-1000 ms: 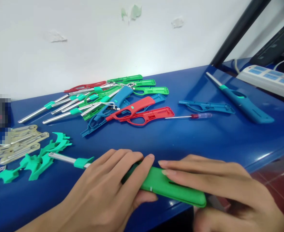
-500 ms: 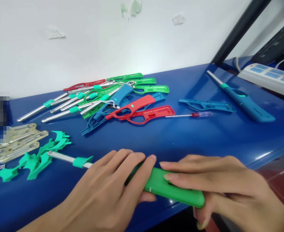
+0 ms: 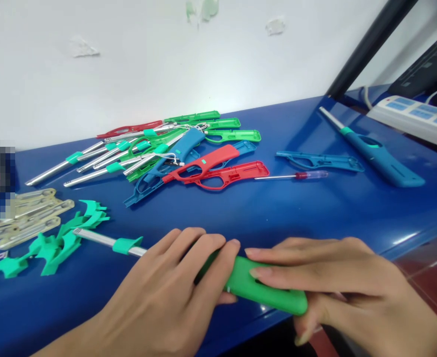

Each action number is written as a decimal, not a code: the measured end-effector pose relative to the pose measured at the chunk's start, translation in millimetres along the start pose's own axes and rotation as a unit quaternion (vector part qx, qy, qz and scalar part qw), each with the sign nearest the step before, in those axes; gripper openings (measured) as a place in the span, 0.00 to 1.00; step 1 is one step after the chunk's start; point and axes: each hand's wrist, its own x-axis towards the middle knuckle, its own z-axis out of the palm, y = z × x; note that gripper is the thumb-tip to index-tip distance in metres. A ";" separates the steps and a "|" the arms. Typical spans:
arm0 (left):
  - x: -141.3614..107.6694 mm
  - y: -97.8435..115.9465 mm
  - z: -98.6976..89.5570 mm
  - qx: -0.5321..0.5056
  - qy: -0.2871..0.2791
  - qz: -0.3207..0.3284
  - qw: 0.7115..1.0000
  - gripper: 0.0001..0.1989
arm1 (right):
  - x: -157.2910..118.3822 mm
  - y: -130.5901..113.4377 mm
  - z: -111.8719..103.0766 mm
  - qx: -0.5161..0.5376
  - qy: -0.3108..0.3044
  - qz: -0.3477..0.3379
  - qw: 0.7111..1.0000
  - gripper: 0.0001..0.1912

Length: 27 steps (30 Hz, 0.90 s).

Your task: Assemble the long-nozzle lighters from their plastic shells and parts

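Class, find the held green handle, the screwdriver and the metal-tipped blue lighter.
Green handle (image 3: 265, 293): head view, its exposed side.
Screwdriver (image 3: 303, 175): head view, its handle's red part.
Blue lighter (image 3: 384, 161): head view, its body.

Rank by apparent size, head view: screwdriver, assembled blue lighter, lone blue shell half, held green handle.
1. Assembled blue lighter
2. Lone blue shell half
3. Screwdriver
Unranked: green handle, nearer and partly covered.

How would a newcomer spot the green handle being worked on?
Find the blue table, then the left hand and right hand at its near edge. The green handle is gripped by both. Unlike the green half-shells lying open farther back, it's held, outer face showing, with a teal-collared metal tube jutting out beyond the left hand.
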 end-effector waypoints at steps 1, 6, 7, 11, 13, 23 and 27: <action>-0.3 0.8 1.1 0.001 0.008 -0.001 1.000 0.14 | -0.4 0.0 0.0 -0.005 0.004 -0.003 1.000 0.21; 1.1 4.1 5.0 0.004 0.015 -0.006 1.000 0.14 | -1.7 -1.3 -3.3 -0.037 -0.002 -0.017 0.999 0.21; 2.0 4.5 5.0 0.008 0.015 -0.006 1.000 0.14 | -2.0 -1.5 -3.8 -0.044 0.000 -0.019 0.999 0.21; 4.5 5.3 2.3 0.030 0.001 -0.006 1.000 0.15 | -3.8 -1.5 -4.7 -0.100 0.012 -0.041 0.994 0.22; 4.5 5.0 0.6 0.041 0.001 -0.009 0.999 0.16 | -5.2 -1.0 -4.9 -0.149 0.011 -0.065 0.987 0.22; 3.5 3.1 0.2 0.011 0.024 -0.008 1.000 0.15 | -9.5 1.2 -1.4 -0.292 0.028 -0.125 0.948 0.24; 2.5 3.0 0.6 0.002 0.011 -0.014 1.000 0.14 | -2.7 -2.8 -2.5 -0.282 0.042 -0.156 0.946 0.25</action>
